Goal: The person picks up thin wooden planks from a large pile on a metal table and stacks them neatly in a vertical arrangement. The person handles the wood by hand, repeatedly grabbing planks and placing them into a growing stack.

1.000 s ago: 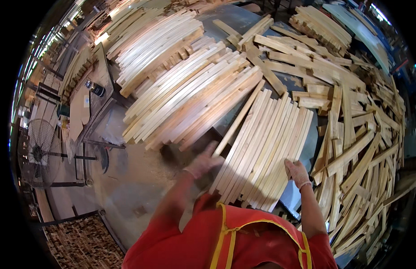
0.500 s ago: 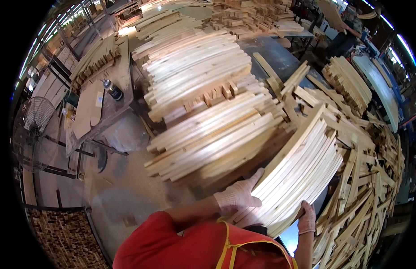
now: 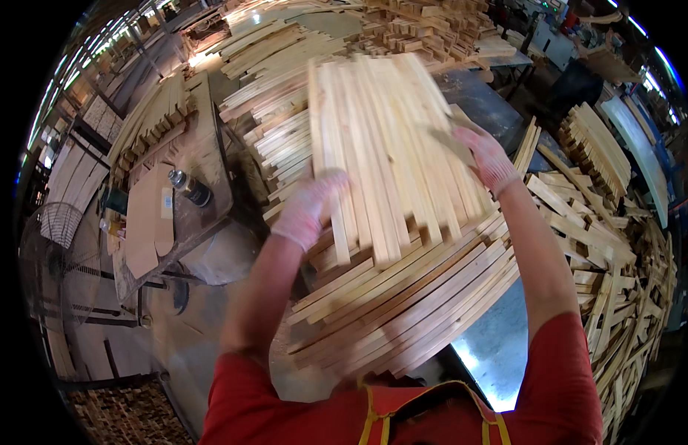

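A wide row of pale, planed wood strips is pressed side by side between my two gloved hands, its ends uneven. My left hand, blurred, grips the row's left edge near its lower end. On the opposite edge, higher up, is my right hand, fingers bent round the outermost strip. Beneath the held row lie more wood strips, running crosswise close to my body. Layered strips of a larger stack show behind and to the left; the held row hides much of it.
A workbench on the left carries a dark bottle and a cardboard sheet. Beside it stands a wire fan. Loose offcuts heap up on the right, next to a shiny metal surface. A person stands far right.
The row of strips in my hands has moved from the lower right toward the far stack and turned more lengthwise. Both hands have reached farther forward; my right has shifted to the row's far right edge.
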A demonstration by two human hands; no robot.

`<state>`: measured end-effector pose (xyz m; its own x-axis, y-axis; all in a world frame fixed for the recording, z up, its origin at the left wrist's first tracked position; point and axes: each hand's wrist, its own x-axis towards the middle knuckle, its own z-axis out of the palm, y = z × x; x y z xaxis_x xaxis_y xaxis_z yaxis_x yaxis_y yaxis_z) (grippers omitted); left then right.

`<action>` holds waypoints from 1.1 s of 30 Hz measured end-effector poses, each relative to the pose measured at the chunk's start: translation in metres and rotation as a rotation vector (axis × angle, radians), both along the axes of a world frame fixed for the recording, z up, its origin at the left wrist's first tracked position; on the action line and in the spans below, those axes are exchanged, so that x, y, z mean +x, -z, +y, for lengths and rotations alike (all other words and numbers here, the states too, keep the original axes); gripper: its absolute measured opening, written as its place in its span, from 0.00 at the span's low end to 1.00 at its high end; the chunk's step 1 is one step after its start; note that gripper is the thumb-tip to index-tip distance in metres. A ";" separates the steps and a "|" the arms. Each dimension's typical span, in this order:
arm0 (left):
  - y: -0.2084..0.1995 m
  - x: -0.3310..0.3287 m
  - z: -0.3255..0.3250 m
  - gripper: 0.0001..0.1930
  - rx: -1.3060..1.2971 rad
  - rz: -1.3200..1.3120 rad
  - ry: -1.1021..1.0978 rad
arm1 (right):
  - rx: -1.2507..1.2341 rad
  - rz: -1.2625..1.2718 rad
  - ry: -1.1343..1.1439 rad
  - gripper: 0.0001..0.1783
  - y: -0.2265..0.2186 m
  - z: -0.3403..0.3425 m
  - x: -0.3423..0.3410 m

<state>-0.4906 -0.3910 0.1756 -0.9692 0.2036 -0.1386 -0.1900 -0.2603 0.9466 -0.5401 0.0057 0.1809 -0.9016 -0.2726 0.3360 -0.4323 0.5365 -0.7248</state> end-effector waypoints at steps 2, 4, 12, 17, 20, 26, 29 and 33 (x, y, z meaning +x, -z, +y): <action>0.002 -0.029 -0.023 0.35 -0.800 0.103 -0.078 | -0.094 -0.209 0.081 0.38 0.007 -0.032 -0.024; 0.001 -0.036 -0.032 0.34 -1.259 0.276 -0.094 | -0.501 -0.471 0.186 0.36 0.013 -0.050 -0.017; -0.014 0.094 0.018 0.36 -1.377 0.764 -0.115 | -0.443 -0.432 0.446 0.28 0.065 0.022 0.281; 0.041 0.222 0.117 0.36 -1.002 1.082 0.238 | -0.519 -0.478 1.053 0.34 0.142 0.109 0.498; 0.068 0.276 0.197 0.36 -0.970 1.126 0.676 | 0.164 -0.193 1.418 0.35 0.133 0.195 0.606; 0.065 0.380 0.316 0.38 -0.976 1.278 1.150 | 0.175 -0.594 1.927 0.56 0.099 0.342 0.728; 0.069 0.418 0.365 0.37 -1.013 1.211 1.314 | 0.194 -0.657 1.781 0.61 0.096 0.364 0.698; 0.067 0.447 0.402 0.37 -0.944 1.238 1.381 | -0.018 -0.699 1.811 0.59 0.101 0.388 0.695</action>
<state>-0.0434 0.0113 0.1086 0.0788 0.9848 -0.1548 0.9040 -0.0052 0.4274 0.1551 0.3933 0.0799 -0.0208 0.9871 -0.1588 0.8603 -0.0633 -0.5059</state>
